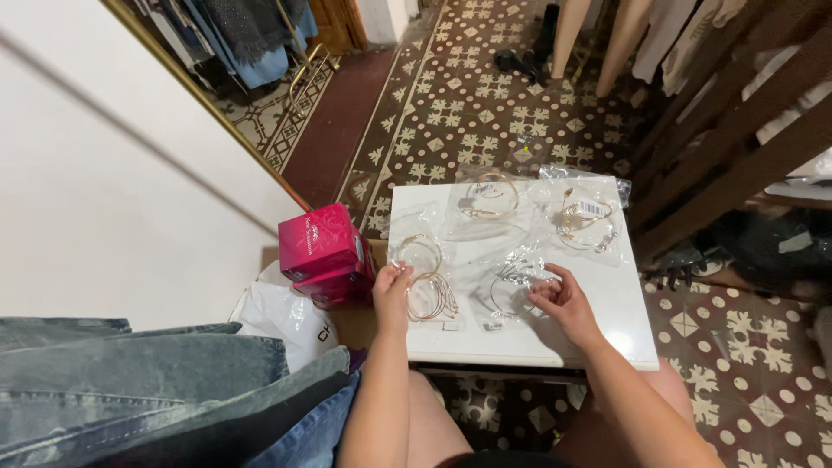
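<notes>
Two bare hands over a white square table top (607,329), both at its near half. Left hand (392,286) at the near-left edge of the table top, fingers bunched to the thumb just beside a loose stack of thin rose-gold wire bangles (431,297). Pinching something small there, perhaps a hoop's rim or a scrap of film; cannot tell which, nor whether anything is truly gripped. Right hand (559,299) toward the near middle of the table top, fingertips closed on the crumpled film of a silver-coloured bangle in a clear plastic bag (507,290), palm lifted off the surface.

Farther back on the table top: a gold wire bangle in a clear bag (490,195) at the far middle, a gold beaded bangle with a white sticker (585,221) at the far right. Off the table top's left edge, stacked magenta cardboard boxes (321,243), a white plastic carrier bag (282,316) below them, and folded blue denim (130,381) further left. Patterned tile floor (468,104) beyond the far edge.

Judged from this layout: midway through unpacking and sorting, with one stack already bare and several pieces bagged. Next move, as a judgement only: calls for a firm pinch on the slippery film and a gentle pull, to keep the thin hoops from bending or tangling.
</notes>
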